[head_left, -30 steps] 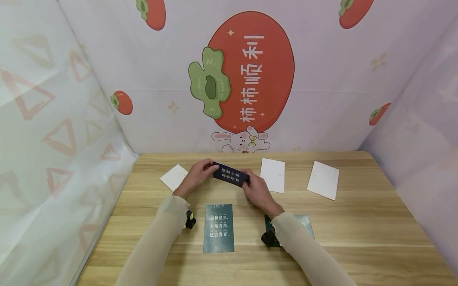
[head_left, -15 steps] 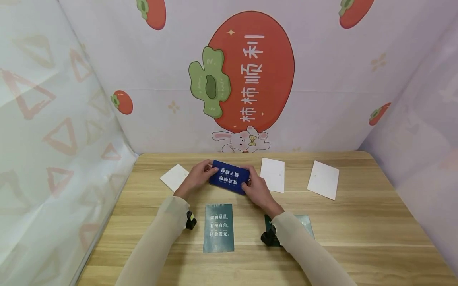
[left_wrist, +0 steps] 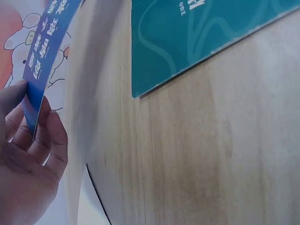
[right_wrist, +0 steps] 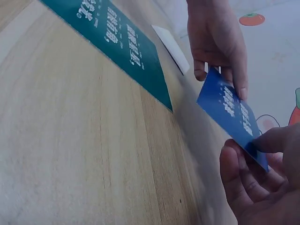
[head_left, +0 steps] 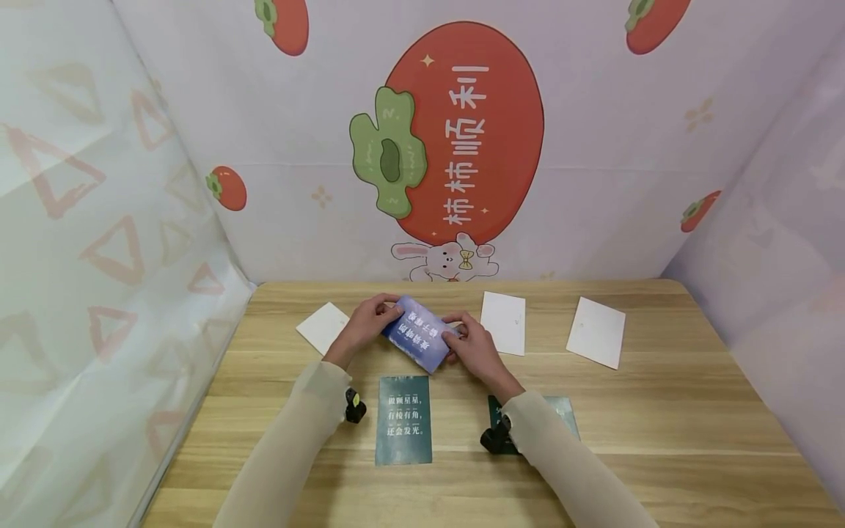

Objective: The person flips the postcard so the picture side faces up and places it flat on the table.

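Note:
Between my hands, above the table, is a blue card with white characters that look upside down in the head view. My left hand pinches its left end, thumb on the printed face and fingers behind. At the right end my right hand pinches it the same way. The right wrist view shows the blue card held off the wood, with the left hand at its far end. Closer to me a green card with white characters lies flat, below the held one.
A white card lies beside the left hand. Two more lie to the right: one white card just past the right hand, another white card farther off. A second green card is partly hidden under the right forearm. A printed curtain rises behind the table.
The held card has tilted so its printed face shows more fully and looks lighter; its right end has swung down toward me. Both hands keep their grip almost in place.

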The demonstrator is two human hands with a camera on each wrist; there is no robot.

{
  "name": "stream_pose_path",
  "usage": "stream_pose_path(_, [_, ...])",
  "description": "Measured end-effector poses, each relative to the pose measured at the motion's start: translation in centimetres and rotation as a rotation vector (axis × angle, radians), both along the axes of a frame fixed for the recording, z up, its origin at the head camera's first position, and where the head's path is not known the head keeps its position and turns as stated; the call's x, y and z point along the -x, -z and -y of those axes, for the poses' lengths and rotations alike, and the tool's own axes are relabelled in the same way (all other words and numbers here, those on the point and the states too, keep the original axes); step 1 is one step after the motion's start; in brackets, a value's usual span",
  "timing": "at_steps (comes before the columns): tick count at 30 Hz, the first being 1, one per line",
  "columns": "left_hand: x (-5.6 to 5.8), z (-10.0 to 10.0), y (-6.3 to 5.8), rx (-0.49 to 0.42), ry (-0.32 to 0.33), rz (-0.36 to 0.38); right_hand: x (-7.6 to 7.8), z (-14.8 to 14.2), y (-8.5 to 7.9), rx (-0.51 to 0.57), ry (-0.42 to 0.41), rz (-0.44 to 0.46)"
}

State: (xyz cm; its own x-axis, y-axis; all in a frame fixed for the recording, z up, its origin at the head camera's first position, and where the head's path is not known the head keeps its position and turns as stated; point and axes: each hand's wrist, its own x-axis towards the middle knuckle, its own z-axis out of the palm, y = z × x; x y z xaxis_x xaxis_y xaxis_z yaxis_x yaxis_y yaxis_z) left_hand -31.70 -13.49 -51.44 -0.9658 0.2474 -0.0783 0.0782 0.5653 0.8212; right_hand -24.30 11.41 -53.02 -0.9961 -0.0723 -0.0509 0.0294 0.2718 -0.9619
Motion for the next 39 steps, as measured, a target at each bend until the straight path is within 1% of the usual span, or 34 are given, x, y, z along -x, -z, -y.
stream_pose_path(3, [-0.1,-0.2,0.0,-0.02,-0.003,0.005,0.0,-0.1,-0.1,0.036,-0.032,0.024])
stream_pose_path(6, [-0.2,-0.3,0.1,-0.045,-0.015,0.027,-0.1,0.0,-0.2,0.068,-0.068,0.045])
stream_pose_path(9, [-0.3,-0.4,0.0,-0.094,-0.026,0.07,-0.1,0.0,-0.2,0.094,-0.093,0.055])
stream_pose_path(13, [-0.3,-0.3,0.4,-0.173,-0.022,0.161,0.0,-0.1,0.0,0.094,-0.088,0.061])
stream_pose_path(18, [-0.6,-0.2,1.1,-0.264,0.031,0.289,0.0,0.0,0.0,0.086,-0.079,0.069])
stream_pose_path(21, [-0.9,-0.3,1.3,-0.296,0.063,0.338,0.0,0.1,0.1,0.1,-0.07,0.086])
stream_pose_path(24, [-1.1,-0.4,1.2,-0.324,0.079,0.339,0.0,0.2,0.3,0.096,-0.062,0.098])
stream_pose_path(29, [-1.3,-0.4,0.8,-0.354,0.083,0.297,-0.1,0.2,0.4,0.028,-0.041,0.071])
stream_pose_path(31, [-1.4,-0.3,0.6,-0.34,0.088,0.286,0.0,0.2,0.4,0.027,-0.03,0.066])
stream_pose_path(33, [-1.4,-0.3,0.5,-0.313,0.098,0.278,0.0,0.1,0.4,0.057,-0.019,0.07])
stream_pose_path(37, [-1.7,-0.2,0.3,-0.241,0.143,0.261,0.2,-0.1,0.5,0.12,-0.008,0.081])
stream_pose_path(39, [-1.8,-0.2,0.2,-0.212,0.164,0.256,0.3,-0.1,0.6,0.132,-0.003,0.083])
